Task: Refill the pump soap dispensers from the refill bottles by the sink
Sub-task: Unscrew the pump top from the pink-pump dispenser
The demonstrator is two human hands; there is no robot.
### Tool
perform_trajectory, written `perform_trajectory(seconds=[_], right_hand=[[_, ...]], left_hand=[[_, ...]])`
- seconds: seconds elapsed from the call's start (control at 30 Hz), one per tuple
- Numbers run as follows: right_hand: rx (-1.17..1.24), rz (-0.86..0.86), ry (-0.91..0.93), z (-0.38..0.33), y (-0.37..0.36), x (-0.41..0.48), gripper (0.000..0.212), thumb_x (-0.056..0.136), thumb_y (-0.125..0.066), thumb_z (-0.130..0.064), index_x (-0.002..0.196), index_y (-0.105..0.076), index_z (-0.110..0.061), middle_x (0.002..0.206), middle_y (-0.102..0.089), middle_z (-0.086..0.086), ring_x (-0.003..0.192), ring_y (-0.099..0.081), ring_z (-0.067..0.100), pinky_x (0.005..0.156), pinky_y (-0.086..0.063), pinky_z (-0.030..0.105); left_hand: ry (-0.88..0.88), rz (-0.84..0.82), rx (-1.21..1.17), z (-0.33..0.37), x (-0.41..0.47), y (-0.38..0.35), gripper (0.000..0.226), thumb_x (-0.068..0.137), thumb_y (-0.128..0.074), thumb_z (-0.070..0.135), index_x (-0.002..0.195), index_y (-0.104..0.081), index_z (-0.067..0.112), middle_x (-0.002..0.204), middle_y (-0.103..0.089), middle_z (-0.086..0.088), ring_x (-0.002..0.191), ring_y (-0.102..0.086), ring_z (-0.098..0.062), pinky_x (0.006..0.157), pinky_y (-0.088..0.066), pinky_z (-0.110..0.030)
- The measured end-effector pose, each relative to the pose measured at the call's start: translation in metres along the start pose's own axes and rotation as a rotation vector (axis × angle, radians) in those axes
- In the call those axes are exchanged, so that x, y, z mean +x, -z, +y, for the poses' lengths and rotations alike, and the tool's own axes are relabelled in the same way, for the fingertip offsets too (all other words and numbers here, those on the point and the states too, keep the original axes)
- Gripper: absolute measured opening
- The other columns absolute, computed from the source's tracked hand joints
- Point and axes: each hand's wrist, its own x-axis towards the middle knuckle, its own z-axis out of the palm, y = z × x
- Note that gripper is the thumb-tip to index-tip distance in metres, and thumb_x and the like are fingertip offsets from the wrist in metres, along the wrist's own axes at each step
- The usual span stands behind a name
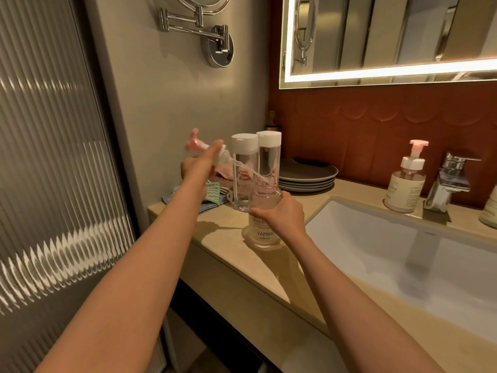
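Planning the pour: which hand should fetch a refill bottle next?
Probably the left hand, once it lays down the pink pump head: it is nearest the clear white-capped refill bottles, while the right hand steadies the open clear dispenser bottle.

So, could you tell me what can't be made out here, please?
In the head view:
Pump head: motion-blurred in the left hand.
Dispenser soap level: partly hidden by the right hand.
Bottle at far right: cut off by the frame edge.
Cloths: partly behind the left arm.
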Motion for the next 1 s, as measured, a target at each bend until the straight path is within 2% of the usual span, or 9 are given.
perform_trajectory(seconds=[0.2, 0.3, 0.37, 0.47, 0.6, 0.67, 0.8, 0.87, 1.0], right_hand=[[-0.001, -0.002, 0.006, 0.002, 0.001, 0.000, 0.075, 0.063, -0.082, -0.044, 0.126, -0.054, -0.014, 0.119, -0.064, 0.002, 0.106, -0.062, 0.019, 0.082, -0.055, 0.034], [-0.007, -0.007, 0.012, 0.003, 0.001, 0.000, 0.078, 0.063, -0.081, -0.046, 0.128, -0.052, -0.014, 0.120, -0.064, 0.002, 0.106, -0.062, 0.020, 0.082, -0.055, 0.035], [-0.012, -0.007, 0.017, 0.003, 0.001, 0.000, 0.078, 0.063, -0.081, -0.047, 0.128, -0.052, -0.015, 0.120, -0.064, 0.001, 0.106, -0.062, 0.019, 0.080, -0.055, 0.034], [-0.029, -0.001, 0.023, 0.004, 0.001, -0.001, 0.077, 0.063, -0.080, -0.049, 0.127, -0.052, -0.017, 0.120, -0.064, -0.001, 0.106, -0.062, 0.018, 0.078, -0.055, 0.032], [-0.074, 0.005, 0.021, 0.002, 0.002, -0.002, 0.078, 0.064, -0.078, -0.053, 0.129, -0.050, -0.020, 0.122, -0.062, -0.002, 0.107, -0.061, 0.017, 0.078, -0.054, 0.031], [-0.094, 0.007, 0.017, 0.001, 0.002, -0.002, 0.078, 0.064, -0.078, -0.054, 0.128, -0.051, -0.020, 0.122, -0.063, -0.002, 0.107, -0.061, 0.017, 0.079, -0.055, 0.032], [-0.099, 0.018, 0.024, 0.001, 0.004, -0.002, 0.073, 0.064, -0.077, -0.054, 0.124, -0.053, -0.019, 0.117, -0.065, -0.002, 0.103, -0.062, 0.016, 0.079, -0.055, 0.033], [-0.103, 0.016, 0.028, 0.000, 0.004, -0.003, 0.074, 0.065, -0.077, -0.053, 0.125, -0.052, -0.019, 0.117, -0.064, -0.003, 0.103, -0.062, 0.016, 0.077, -0.055, 0.031], [-0.114, 0.016, 0.021, -0.001, 0.003, -0.003, 0.075, 0.064, -0.077, -0.055, 0.126, -0.052, -0.019, 0.118, -0.064, -0.003, 0.103, -0.062, 0.016, 0.079, -0.055, 0.032]], left_hand=[[0.194, 0.055, -0.367, -0.039, 0.012, 0.018, 0.056, 0.084, -0.067, 0.025, 0.131, -0.040, 0.010, 0.127, -0.049, -0.011, 0.104, -0.051, -0.020, 0.071, -0.049, -0.023], [0.233, 0.095, -0.394, -0.062, 0.013, 0.016, 0.061, 0.083, -0.068, 0.020, 0.136, -0.037, 0.015, 0.134, -0.044, -0.014, 0.117, -0.050, -0.026, 0.080, -0.050, -0.029], [0.207, 0.125, -0.227, -0.075, 0.013, 0.014, 0.071, 0.078, -0.073, 0.022, 0.139, -0.035, 0.022, 0.135, -0.044, -0.013, 0.116, -0.051, -0.027, 0.083, -0.051, -0.032], [0.157, 0.143, 0.086, -0.088, 0.009, 0.010, 0.075, 0.074, -0.076, 0.027, 0.135, -0.034, 0.012, 0.131, -0.047, -0.006, 0.116, -0.051, -0.025, 0.089, -0.047, -0.029], [0.105, 0.066, 0.190, -0.100, 0.000, 0.002, 0.077, 0.076, -0.074, 0.025, 0.136, -0.028, 0.010, 0.136, -0.043, -0.003, 0.113, -0.052, -0.028, 0.086, -0.051, -0.034], [0.096, 0.024, 0.230, -0.105, -0.001, 0.000, 0.070, 0.078, -0.073, 0.027, 0.134, -0.033, 0.012, 0.122, -0.045, 0.002, 0.095, -0.056, -0.023, 0.076, -0.053, -0.032], [0.201, -0.070, 0.345, -0.109, -0.002, -0.002, 0.075, 0.077, -0.071, 0.037, 0.138, -0.034, 0.016, 0.086, -0.064, -0.011, 0.051, -0.057, -0.017, 0.050, -0.053, -0.028], [0.224, -0.099, 0.395, -0.108, 0.001, -0.004, 0.082, 0.079, -0.068, 0.036, 0.146, -0.024, 0.021, 0.068, -0.062, -0.011, 0.049, -0.055, -0.018, 0.049, -0.053, -0.030], [0.204, -0.132, 0.562, -0.102, 0.003, -0.003, 0.073, 0.085, -0.060, 0.042, 0.146, -0.026, 0.023, 0.068, -0.064, -0.010, 0.047, -0.054, -0.016, 0.042, -0.047, -0.025]])
